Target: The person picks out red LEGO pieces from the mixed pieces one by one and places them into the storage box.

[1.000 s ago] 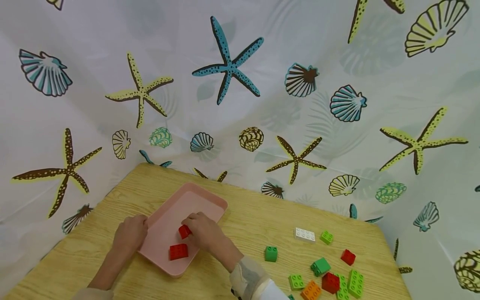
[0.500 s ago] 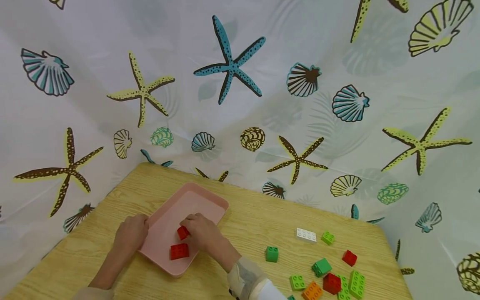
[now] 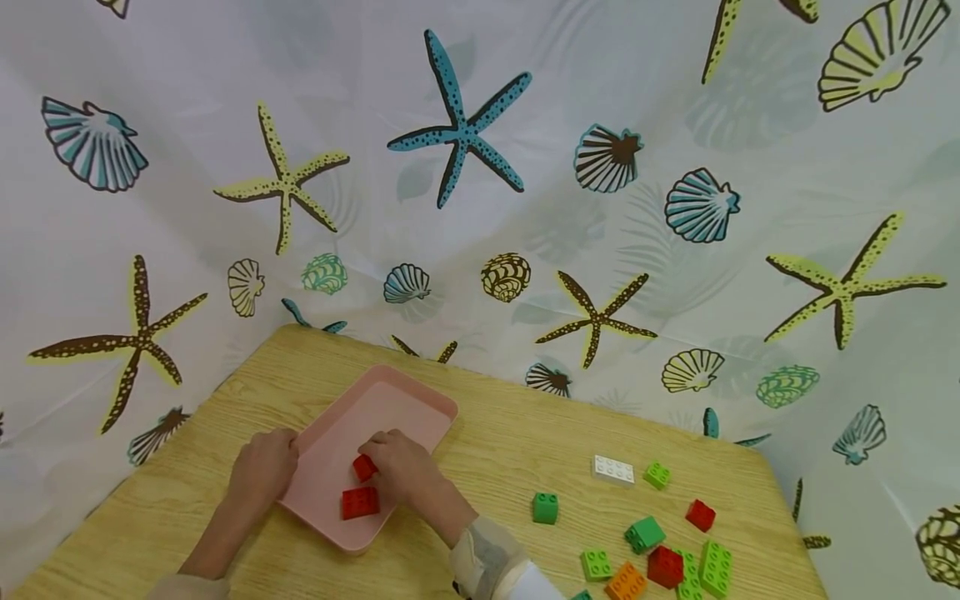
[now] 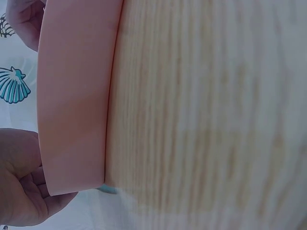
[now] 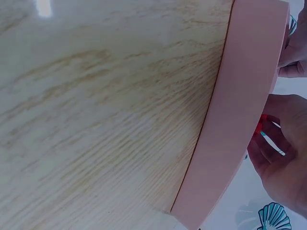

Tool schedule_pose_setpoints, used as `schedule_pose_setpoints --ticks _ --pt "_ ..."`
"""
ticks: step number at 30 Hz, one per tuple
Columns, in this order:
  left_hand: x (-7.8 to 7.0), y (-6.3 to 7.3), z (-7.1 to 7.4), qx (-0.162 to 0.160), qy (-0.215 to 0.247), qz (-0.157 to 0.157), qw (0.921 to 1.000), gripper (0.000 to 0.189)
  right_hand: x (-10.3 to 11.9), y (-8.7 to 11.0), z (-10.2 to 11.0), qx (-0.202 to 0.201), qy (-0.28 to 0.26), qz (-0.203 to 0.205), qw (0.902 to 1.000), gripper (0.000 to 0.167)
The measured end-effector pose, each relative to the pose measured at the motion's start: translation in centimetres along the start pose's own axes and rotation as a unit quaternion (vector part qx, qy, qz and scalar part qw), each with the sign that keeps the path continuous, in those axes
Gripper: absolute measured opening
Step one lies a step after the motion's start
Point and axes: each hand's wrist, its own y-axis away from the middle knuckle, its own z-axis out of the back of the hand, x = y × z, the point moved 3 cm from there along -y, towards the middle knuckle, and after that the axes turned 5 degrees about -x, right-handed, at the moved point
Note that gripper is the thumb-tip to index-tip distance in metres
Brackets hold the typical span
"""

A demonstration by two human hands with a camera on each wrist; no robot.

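Observation:
A shallow pink tray [image 3: 397,408] sits on the left part of the wooden table. My left hand [image 3: 262,471] grips its left rim; in the left wrist view the fingers [image 4: 38,191] curl round the tray's edge. Inside the tray, my right hand [image 3: 408,468] pinches a small red toy brick [image 3: 364,467] low over the tray floor. A larger red studded brick [image 3: 360,502] lies just in front of it. From the right wrist, the tray wall hides most of the pinched brick, and only a bit of red shows between the fingers.
To the right on the table [image 3: 510,433] lie several loose bricks: green [image 3: 545,507], white [image 3: 613,469], lime [image 3: 657,475], red [image 3: 701,515] and orange [image 3: 626,582]. A curtain [image 3: 495,217] printed with starfish and shells hangs behind the table.
My right hand and the small red brick have shifted slightly left and toward me within the tray. The left hand keeps its grip on the rim.

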Motion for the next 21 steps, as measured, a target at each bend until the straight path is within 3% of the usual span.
schedule_pose_setpoints --ticks 12,21 --pt "0.2 0.2 -0.2 0.007 0.004 0.009 0.9999 0.015 -0.5 0.2 -1.1 -0.031 -0.003 0.025 0.9992 0.025" --pt "0.1 -0.1 -0.2 -0.003 0.002 -0.005 1.0000 0.014 -0.6 -0.1 -1.1 -0.042 0.002 0.024 0.9988 0.025"
